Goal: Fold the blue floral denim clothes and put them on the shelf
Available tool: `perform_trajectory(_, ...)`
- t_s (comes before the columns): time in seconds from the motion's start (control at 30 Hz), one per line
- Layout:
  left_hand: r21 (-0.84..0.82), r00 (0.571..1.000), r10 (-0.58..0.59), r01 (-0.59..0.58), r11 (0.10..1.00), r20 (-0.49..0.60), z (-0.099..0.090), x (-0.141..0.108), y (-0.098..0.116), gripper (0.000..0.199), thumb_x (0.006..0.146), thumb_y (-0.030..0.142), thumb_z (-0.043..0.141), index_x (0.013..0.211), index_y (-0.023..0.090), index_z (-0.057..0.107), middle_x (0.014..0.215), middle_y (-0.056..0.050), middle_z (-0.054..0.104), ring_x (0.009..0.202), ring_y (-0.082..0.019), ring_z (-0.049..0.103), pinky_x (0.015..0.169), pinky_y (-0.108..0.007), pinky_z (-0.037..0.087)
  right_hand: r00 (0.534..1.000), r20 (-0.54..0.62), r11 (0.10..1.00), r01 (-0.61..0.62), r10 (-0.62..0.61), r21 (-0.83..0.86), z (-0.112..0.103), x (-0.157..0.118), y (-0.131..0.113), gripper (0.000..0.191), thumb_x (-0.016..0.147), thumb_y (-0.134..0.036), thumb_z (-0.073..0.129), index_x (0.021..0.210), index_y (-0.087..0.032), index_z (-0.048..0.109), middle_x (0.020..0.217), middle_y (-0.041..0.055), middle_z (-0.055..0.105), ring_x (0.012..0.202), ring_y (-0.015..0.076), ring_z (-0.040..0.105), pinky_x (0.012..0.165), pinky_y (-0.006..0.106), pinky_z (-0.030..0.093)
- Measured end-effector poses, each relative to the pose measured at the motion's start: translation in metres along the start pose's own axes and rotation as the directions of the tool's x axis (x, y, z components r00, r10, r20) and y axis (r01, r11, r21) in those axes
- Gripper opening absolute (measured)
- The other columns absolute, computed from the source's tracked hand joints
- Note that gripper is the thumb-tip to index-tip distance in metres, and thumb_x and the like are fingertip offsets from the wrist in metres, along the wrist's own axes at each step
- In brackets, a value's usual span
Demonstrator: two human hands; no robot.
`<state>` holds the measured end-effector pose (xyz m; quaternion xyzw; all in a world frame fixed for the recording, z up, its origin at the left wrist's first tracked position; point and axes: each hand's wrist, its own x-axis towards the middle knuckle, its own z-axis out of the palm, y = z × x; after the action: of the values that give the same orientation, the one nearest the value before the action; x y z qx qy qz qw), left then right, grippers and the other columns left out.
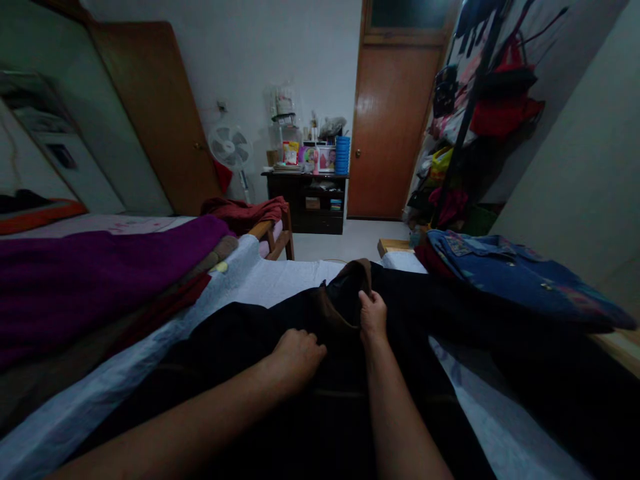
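A black jacket [270, 333] with a brown collar [331, 313] lies spread over the bed, its sleeves reaching out to both sides. The thumb and fingers of my right hand [373, 317] are closed on the right side of the collar. My left hand [300, 353] rests on the jacket's front, just below and left of the collar. Its fingers are curled into the dark cloth, and the fingertips are partly hidden.
Purple cloth [115, 267] covers bedding on the left. A folded denim garment [525, 267] lies at the right. Beyond the bed stand a fan [230, 145], a dark cabinet [304, 213] and a brown door [390, 133]. Bags hang along the right wall.
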<state>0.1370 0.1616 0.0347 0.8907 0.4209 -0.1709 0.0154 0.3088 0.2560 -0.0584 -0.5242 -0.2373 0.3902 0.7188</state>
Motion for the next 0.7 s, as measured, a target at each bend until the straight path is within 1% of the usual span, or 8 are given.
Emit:
perform_trajectory(0.07, 0.003, 0.994, 0.013, -0.013, 1.000, -0.104, -0.001, -0.001, 0.001, 0.030, 0.076, 0.021, 0.061, 0.105, 0.019, 0.069, 0.110, -0.014, 0.066, 0.100, -0.032, 0.062, 0.081, -0.043, 0.051, 0.999, -0.042, 1.000, -0.007, 0.007, 0.017, -0.001, 0.003, 0.003, 0.028, 0.057, -0.036, 0.067, 0.077, -0.017, 0.062, 0.065, -0.0015, 0.064, 0.066, 0.0167, 0.060, 0.061, 0.027, 0.047)
perform_trajectory(0.13, -0.022, 0.975, -0.041, 0.037, 0.999, -0.220, 0.000, 0.001, 0.005, 0.049, 0.073, 0.024, 0.065, 0.121, 0.019, 0.062, 0.122, -0.014, 0.060, 0.107, -0.032, 0.058, 0.087, -0.043, 0.049, 0.998, -0.060, 0.999, -0.021, 0.024, 0.045, -0.001, 0.005, 0.005, 0.025, 0.058, -0.036, 0.063, 0.075, -0.019, 0.059, 0.062, -0.0033, 0.061, 0.061, 0.0154, 0.058, 0.057, 0.026, 0.046)
perform_trajectory(0.23, -0.059, 0.937, -0.175, 0.165, 0.984, -0.301, 0.007, 0.010, 0.017, 0.090, 0.070, 0.021, 0.068, 0.150, 0.017, 0.027, 0.139, -0.018, 0.049, 0.109, -0.032, 0.057, 0.089, -0.042, 0.048, 0.997, -0.070, 0.996, -0.029, 0.036, 0.089, 0.001, 0.005, 0.003, 0.024, 0.058, -0.037, 0.060, 0.074, -0.020, 0.056, 0.062, -0.0040, 0.060, 0.059, 0.0144, 0.057, 0.056, 0.026, 0.048)
perform_trajectory(0.3, -0.058, 0.923, -0.245, 0.239, 0.969, -0.298, 0.012, 0.019, 0.025, 0.098, 0.073, 0.019, 0.066, 0.154, 0.019, 0.012, 0.146, -0.022, 0.041, 0.104, -0.031, 0.060, 0.084, -0.041, 0.050, 0.997, -0.072, 0.993, -0.024, 0.033, 0.112, 0.002, 0.004, 0.001, 0.023, 0.058, -0.036, 0.059, 0.073, -0.021, 0.054, 0.062, -0.0045, 0.060, 0.059, 0.0141, 0.058, 0.056, 0.026, 0.048)
perform_trajectory(0.4, -0.036, 0.896, -0.312, 0.318, 0.947, -0.316, 0.020, 0.032, 0.030, 0.090, 0.080, 0.016, 0.058, 0.155, 0.021, 0.009, 0.150, -0.026, 0.034, 0.090, -0.028, 0.066, 0.075, -0.039, 0.052, 0.995, -0.099, 0.992, -0.006, 0.019, 0.126, 0.002, 0.002, -0.003, 0.022, 0.058, -0.035, 0.056, 0.075, -0.021, 0.052, 0.062, -0.0060, 0.057, 0.060, 0.0130, 0.057, 0.056, 0.024, 0.048)
perform_trajectory(0.53, 0.008, 0.882, -0.316, 0.340, 0.941, -0.349, 0.027, 0.042, 0.024, 0.071, 0.088, 0.011, 0.045, 0.154, 0.020, 0.020, 0.149, -0.027, 0.036, 0.085, -0.026, 0.068, 0.069, -0.037, 0.054, 0.990, -0.138, 0.994, 0.023, -0.008, 0.108, 0.002, -0.001, -0.005, 0.019, 0.060, -0.032, 0.051, 0.075, -0.021, 0.050, 0.062, -0.0071, 0.052, 0.058, 0.0112, 0.053, 0.055, 0.022, 0.045)
perform_trajectory(0.6, 0.021, 0.892, -0.280, 0.307, 0.951, -0.356, 0.031, 0.044, 0.021, 0.065, 0.090, 0.009, 0.041, 0.152, 0.021, 0.025, 0.148, -0.024, 0.039, 0.087, -0.024, 0.067, 0.068, -0.034, 0.054, 0.989, -0.148, 0.996, 0.034, -0.022, 0.082, 0.001, -0.002, -0.006, 0.018, 0.060, -0.031, 0.049, 0.075, -0.021, 0.050, 0.061, -0.0070, 0.050, 0.057, 0.0114, 0.051, 0.054, 0.023, 0.044)
perform_trajectory(0.7, 0.038, 0.921, -0.166, 0.192, 0.981, -0.354, 0.035, 0.043, 0.017, 0.061, 0.091, 0.009, 0.041, 0.150, 0.022, 0.032, 0.145, -0.018, 0.046, 0.094, -0.025, 0.065, 0.066, -0.033, 0.055, 0.984, -0.171, 0.998, 0.057, -0.050, 0.032, -0.002, -0.001, -0.009, 0.025, 0.059, -0.030, 0.052, 0.083, -0.021, 0.052, 0.069, -0.0050, 0.054, 0.063, 0.0134, 0.053, 0.060, 0.025, 0.045)
